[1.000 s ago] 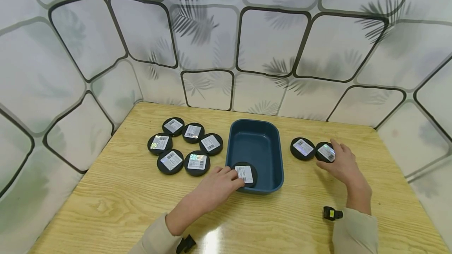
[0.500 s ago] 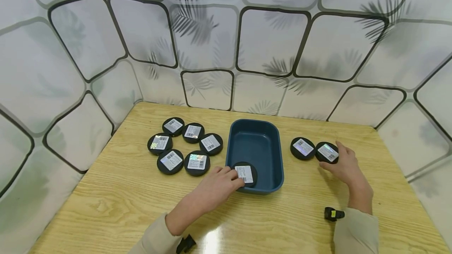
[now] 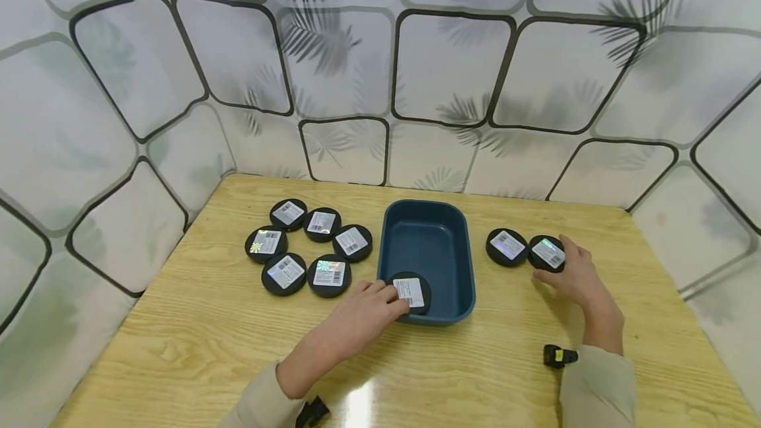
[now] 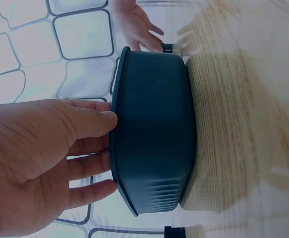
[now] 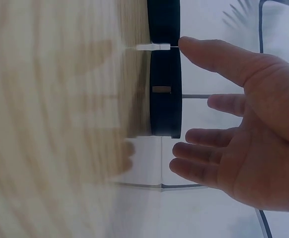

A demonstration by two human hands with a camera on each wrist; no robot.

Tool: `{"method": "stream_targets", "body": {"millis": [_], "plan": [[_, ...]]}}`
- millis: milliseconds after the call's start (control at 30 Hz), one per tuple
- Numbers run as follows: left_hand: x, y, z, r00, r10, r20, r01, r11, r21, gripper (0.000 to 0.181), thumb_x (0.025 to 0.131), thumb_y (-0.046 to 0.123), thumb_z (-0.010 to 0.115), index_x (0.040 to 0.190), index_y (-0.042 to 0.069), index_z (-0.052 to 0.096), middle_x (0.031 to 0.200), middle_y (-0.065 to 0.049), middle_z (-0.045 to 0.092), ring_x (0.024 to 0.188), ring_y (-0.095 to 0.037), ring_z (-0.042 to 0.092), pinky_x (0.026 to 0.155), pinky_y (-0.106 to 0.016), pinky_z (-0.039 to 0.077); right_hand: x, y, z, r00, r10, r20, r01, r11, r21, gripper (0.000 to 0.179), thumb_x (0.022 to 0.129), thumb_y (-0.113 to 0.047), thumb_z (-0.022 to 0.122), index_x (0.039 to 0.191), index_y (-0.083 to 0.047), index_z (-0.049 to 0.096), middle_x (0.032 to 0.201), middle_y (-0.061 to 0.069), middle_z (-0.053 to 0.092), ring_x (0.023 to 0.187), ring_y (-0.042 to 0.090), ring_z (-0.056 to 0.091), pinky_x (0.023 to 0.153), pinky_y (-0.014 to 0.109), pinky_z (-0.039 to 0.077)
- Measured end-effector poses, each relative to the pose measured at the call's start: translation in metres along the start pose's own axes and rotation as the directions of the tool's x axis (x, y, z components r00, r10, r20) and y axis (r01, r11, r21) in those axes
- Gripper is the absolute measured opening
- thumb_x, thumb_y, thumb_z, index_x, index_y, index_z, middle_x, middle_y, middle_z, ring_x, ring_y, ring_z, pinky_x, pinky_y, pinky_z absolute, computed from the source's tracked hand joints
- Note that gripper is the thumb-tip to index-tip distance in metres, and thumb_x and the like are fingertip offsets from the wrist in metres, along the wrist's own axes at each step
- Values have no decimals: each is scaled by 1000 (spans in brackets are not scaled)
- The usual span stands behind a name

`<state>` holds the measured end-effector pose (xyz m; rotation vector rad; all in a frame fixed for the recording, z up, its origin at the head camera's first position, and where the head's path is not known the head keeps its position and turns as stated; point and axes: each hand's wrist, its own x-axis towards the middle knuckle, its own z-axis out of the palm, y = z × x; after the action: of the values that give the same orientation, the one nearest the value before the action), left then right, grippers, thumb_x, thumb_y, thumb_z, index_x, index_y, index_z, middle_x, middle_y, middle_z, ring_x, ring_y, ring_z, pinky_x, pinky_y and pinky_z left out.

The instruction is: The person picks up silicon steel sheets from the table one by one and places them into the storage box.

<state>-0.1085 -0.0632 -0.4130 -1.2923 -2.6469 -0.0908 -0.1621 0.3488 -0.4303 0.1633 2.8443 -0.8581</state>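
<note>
My left hand (image 3: pixel 362 316) is at the near left corner of a dark blue plastic bin (image 3: pixel 454 269). In the left wrist view its thumb tip sits right at the bin's rim (image 4: pixel 114 148), with the other fingers stretched along that edge. Inside the bin, partly covered by this hand, lies a flat black disc (image 3: pixel 423 290) with a white barcode label. On the right, my right hand (image 3: pixel 579 276) hovers over the right edge of another labelled black disc (image 3: pixel 548 253), which sits beside a similar one (image 3: pixel 507 247). The right wrist view shows its fingers spread and apart from the disc.
Several more labelled black discs (image 3: pixel 329 275) form a rough ring left of the bin. All stand on a light wooden table (image 3: pixel 178 322). Patterned walls (image 3: pixel 452 65) close in the back and sides. Black straps with buckles (image 3: pixel 559 356) hang at both wrists.
My right hand draws slightly right off its disc, then moves slightly back toward it. The left hand stays at the bin's corner. The head view has shifted a little.
</note>
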Motion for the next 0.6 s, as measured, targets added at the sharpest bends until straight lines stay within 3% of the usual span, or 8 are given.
{"method": "stream_targets", "body": {"millis": [600], "plan": [[0, 0, 0, 1000, 8, -10, -7, 1000, 17, 14, 95, 17, 64, 106, 24, 68, 98, 5, 64, 92, -15, 58, 83, -33, 48, 3, 4, 1, 1000, 7, 20, -7, 1000, 0, 103, 91, -28, 70, 152, 12, -2, 144, 52, 9, 128, 66, 23, 100, 74, 28]]}}
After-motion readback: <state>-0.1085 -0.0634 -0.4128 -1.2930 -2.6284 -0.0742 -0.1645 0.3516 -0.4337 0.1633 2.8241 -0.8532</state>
